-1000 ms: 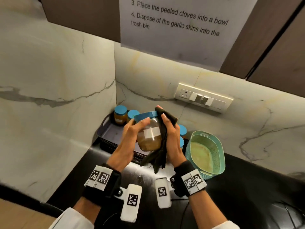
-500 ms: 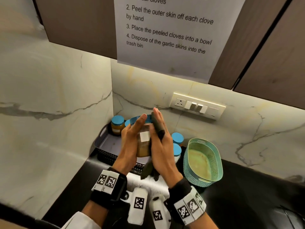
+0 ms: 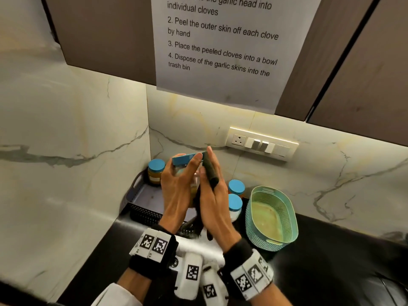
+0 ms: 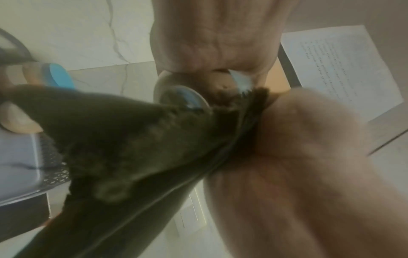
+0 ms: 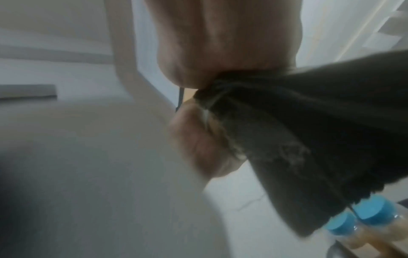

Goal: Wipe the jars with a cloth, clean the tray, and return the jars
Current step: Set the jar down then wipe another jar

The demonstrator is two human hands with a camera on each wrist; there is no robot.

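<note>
Left grip: our left hand (image 3: 176, 191) wraps round the clear glass jar with the blue screw lid (image 3: 187, 158), thumb reaching up to the lid's edge; the hand is closed on the jar and lifts it above the counter.
Right grip: our right hand (image 3: 215, 202) lies with straight fingers against the jar's 3 o'clock side, pressing the dark grey cleaning cloth (image 3: 210, 173) flat between palm and glass; the loose tail hangs down toward 6 o'clock.
Jar axis: we judge it tilted, the lid leaning toward 12 o'clock, the base hidden behind both hands.
Key relation: the jar sits sandwiched between the palms, cloth on the right face only, so we judge that the next stroke needs the jar turned in the left hand.
Tray: the grey slotted plastic tray (image 3: 141, 195) lies below at 9 o'clock, one blue-lidded amber jar (image 3: 155, 172) standing in its far corner.
Waiting jars: two blue-lidded jars (image 3: 235, 195) stand at 3 o'clock, just beside the teal woven-pattern oval basket (image 3: 287, 208).
</note>
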